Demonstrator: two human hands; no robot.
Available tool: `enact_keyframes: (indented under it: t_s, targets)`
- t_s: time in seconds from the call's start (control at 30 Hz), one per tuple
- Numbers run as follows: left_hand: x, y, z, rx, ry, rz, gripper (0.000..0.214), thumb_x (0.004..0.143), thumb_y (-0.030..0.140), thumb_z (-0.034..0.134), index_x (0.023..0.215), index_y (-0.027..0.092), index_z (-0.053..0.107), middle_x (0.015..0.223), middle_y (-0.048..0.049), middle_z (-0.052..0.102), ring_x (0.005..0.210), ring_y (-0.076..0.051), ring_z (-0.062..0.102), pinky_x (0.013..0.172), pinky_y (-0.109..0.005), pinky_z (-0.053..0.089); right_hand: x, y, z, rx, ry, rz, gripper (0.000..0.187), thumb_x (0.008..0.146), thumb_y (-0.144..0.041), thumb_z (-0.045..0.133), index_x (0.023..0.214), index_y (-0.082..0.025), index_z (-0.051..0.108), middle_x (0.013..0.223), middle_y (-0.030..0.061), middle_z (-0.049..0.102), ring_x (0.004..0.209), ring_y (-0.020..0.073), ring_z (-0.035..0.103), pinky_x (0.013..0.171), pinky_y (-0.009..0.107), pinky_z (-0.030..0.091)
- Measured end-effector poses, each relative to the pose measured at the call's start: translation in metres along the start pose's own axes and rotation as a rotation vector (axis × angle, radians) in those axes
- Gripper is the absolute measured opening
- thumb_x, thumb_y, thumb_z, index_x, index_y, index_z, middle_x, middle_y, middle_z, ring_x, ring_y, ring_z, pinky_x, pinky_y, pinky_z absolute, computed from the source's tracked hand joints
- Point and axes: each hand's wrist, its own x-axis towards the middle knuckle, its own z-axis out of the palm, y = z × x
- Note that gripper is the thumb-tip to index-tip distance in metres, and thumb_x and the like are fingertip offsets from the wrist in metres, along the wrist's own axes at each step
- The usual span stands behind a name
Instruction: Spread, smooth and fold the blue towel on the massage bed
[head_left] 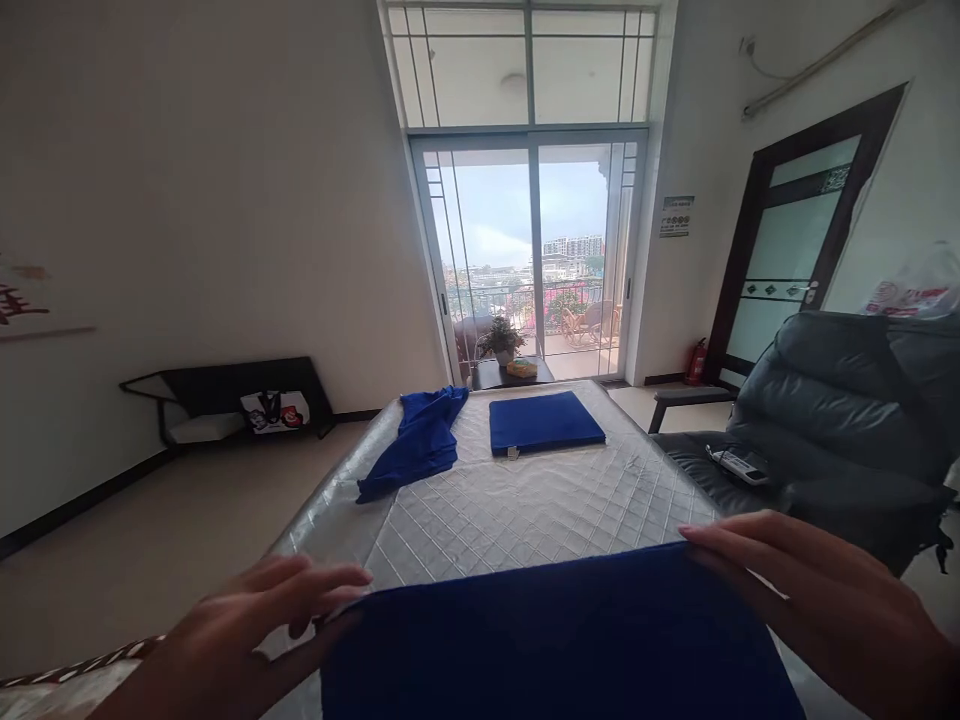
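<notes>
A piece of dark blue cloth (555,640) is held up close to me, its top edge nearly straight and its lower part cut off by the frame. My left hand (262,620) has its upper left corner between thumb and fingers. At the upper right corner, my right hand (817,590) grips the cloth with the thumb behind it. Beyond it on the silvery-white quilted mattress (525,510) lies a neat, flat blue folded cloth (546,422) with a small pale tag at its front edge. Left of that, another blue cloth (420,440) lies crumpled.
A dark reclining chair (832,410) with a remote (739,466) on its seat stands at the right. Past the mattress, a small table (487,375) bears a potted plant (501,340). A black bench (240,390) with a printed bag (275,411) is along the left wall.
</notes>
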Motion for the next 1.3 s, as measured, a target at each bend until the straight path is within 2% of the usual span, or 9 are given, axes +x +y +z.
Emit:
enact_keyframes:
  t_s: [0.13, 0.23, 0.37, 0.47, 0.6, 0.77, 0.87, 0.97, 1.3]
  targets:
    - [0.104, -0.040, 0.041, -0.166, -0.241, -0.090, 0.029, 0.091, 0.053, 0.058, 0.100, 0.031, 0.075, 0.080, 0.0031, 0.077, 0.059, -0.012, 0.066, 0.055, -0.020, 0.052, 0.054, 0.072, 0.056, 0.021, -0.174, 0.072, 0.028, 0.103, -0.040, 0.050, 0.117, -0.032, 0.073, 0.102, 0.0007, 0.074, 0.074, 0.0141, 0.070, 0.068, 0.026, 0.056]
    - [0.202, -0.074, 0.062, -0.167, -0.223, -0.142, 0.042, 0.084, 0.062, 0.062, 0.097, 0.026, 0.076, 0.074, 0.0009, 0.077, 0.062, -0.016, 0.069, 0.057, -0.024, 0.053, 0.127, 0.135, 0.088, -0.080, -0.199, 0.116, 0.034, 0.102, -0.046, 0.048, 0.108, -0.028, 0.077, 0.101, 0.0022, 0.074, 0.081, 0.0182, 0.070, 0.073, 0.031, 0.056]
    - [0.314, -0.097, 0.065, 0.014, 0.131, -0.148, 0.045, 0.090, 0.056, 0.062, 0.096, 0.013, 0.074, 0.081, 0.0017, 0.075, 0.077, -0.018, 0.072, 0.082, -0.036, 0.054, 0.230, 0.203, 0.102, -0.207, 0.031, 0.149, 0.039, 0.103, -0.045, 0.046, 0.112, -0.020, 0.074, 0.109, 0.0037, 0.072, 0.098, 0.0227, 0.067, 0.089, 0.040, 0.051]
    - [0.351, -0.103, 0.081, -0.010, 0.431, -0.108, 0.039, 0.097, 0.045, 0.058, 0.108, 0.010, 0.071, 0.092, 0.0009, 0.074, 0.075, -0.013, 0.071, 0.085, -0.037, 0.051, 0.267, 0.232, 0.112, -0.227, 0.204, 0.164, 0.040, 0.102, -0.043, 0.045, 0.115, -0.016, 0.072, 0.112, 0.0064, 0.071, 0.103, 0.0250, 0.065, 0.093, 0.044, 0.049]
    - [0.342, -0.118, 0.167, -0.119, 0.495, -0.131, 0.027, 0.096, 0.039, 0.062, 0.110, 0.019, 0.072, 0.091, -0.0014, 0.077, 0.077, -0.015, 0.071, 0.079, -0.031, 0.053, 0.237, 0.257, 0.168, -0.182, 0.224, 0.256, 0.031, 0.099, -0.035, 0.051, 0.115, -0.019, 0.072, 0.112, 0.0083, 0.071, 0.094, 0.0242, 0.067, 0.087, 0.041, 0.052]
    - [0.284, -0.134, 0.326, -0.050, 0.182, -0.187, 0.018, 0.096, 0.027, 0.059, 0.102, 0.022, 0.075, 0.090, -0.0050, 0.076, 0.086, -0.019, 0.071, 0.080, -0.029, 0.053, 0.121, 0.286, 0.291, -0.112, -0.058, 0.502, 0.024, 0.094, -0.022, 0.053, 0.105, -0.020, 0.074, 0.108, 0.0074, 0.073, 0.092, 0.0211, 0.069, 0.087, 0.034, 0.052]
    - [0.254, -0.136, 0.380, -0.020, 0.049, -0.088, 0.021, 0.096, 0.021, 0.055, 0.100, 0.025, 0.075, 0.091, -0.0037, 0.077, 0.088, -0.019, 0.069, 0.084, -0.031, 0.053, 0.060, 0.297, 0.342, -0.079, -0.236, 0.590, 0.023, 0.092, -0.019, 0.054, 0.102, -0.023, 0.074, 0.107, 0.0054, 0.073, 0.096, 0.0203, 0.069, 0.089, 0.032, 0.051]
    - [0.242, -0.134, 0.391, 0.015, 0.092, -0.023, 0.023, 0.097, 0.021, 0.052, 0.104, 0.025, 0.074, 0.097, -0.0040, 0.078, 0.092, -0.022, 0.066, 0.089, -0.036, 0.051, 0.034, 0.301, 0.357, -0.083, -0.223, 0.589, 0.027, 0.094, -0.022, 0.051, 0.110, -0.024, 0.072, 0.116, 0.0055, 0.070, 0.101, 0.0209, 0.067, 0.090, 0.032, 0.050]
    - [0.236, -0.127, 0.384, 0.123, 0.065, 0.060, 0.018, 0.087, 0.016, 0.058, 0.098, 0.023, 0.070, 0.097, -0.0068, 0.072, 0.101, -0.026, 0.060, 0.092, -0.041, 0.043, 0.031, 0.297, 0.347, -0.220, -0.214, 0.499, 0.028, 0.092, -0.022, 0.050, 0.108, -0.024, 0.072, 0.113, 0.0069, 0.070, 0.105, 0.0262, 0.060, 0.095, 0.039, 0.046]
